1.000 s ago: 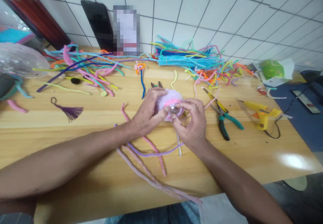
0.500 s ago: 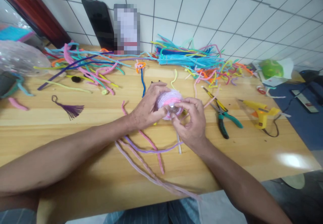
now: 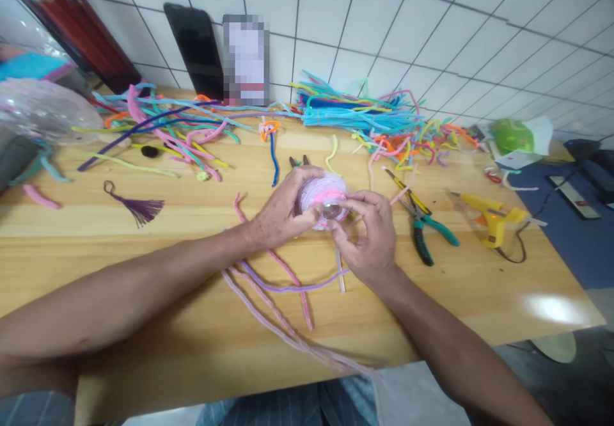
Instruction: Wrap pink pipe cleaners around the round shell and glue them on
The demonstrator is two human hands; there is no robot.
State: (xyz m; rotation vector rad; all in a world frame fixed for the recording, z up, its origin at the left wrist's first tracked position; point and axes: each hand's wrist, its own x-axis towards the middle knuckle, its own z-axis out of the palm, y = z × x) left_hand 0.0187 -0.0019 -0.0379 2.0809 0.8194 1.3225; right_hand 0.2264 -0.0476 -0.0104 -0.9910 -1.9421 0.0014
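Between my hands is a ball wrapped in lilac and pink pipe cleaners point(image 3: 323, 186), with a shiny clear round spot point(image 3: 331, 210) on the side toward me. My left hand point(image 3: 283, 208) grips the ball from the left, its thumb beside the clear spot. From the right, the thumb and fingers of my right hand point(image 3: 368, 231) close on the ball at the spot's edge; the exact contact is too small to make out. Beneath my hands lie a purple pipe cleaner point(image 3: 283, 289), a pink pipe cleaner point(image 3: 303, 304) and a clear stick point(image 3: 340, 272).
Green-handled pliers point(image 3: 422, 240) and a yellow glue gun point(image 3: 494, 218) lie to the right. A purple tassel point(image 3: 139, 208) is at left. Piled pipe cleaners point(image 3: 364, 116) line the back, where two phones point(image 3: 196, 48) lean on the tiled wall.
The view has shifted slightly. My left hand keeps its hold on the ball, and my right fingers have eased a little to the right, showing more of the clear spot.
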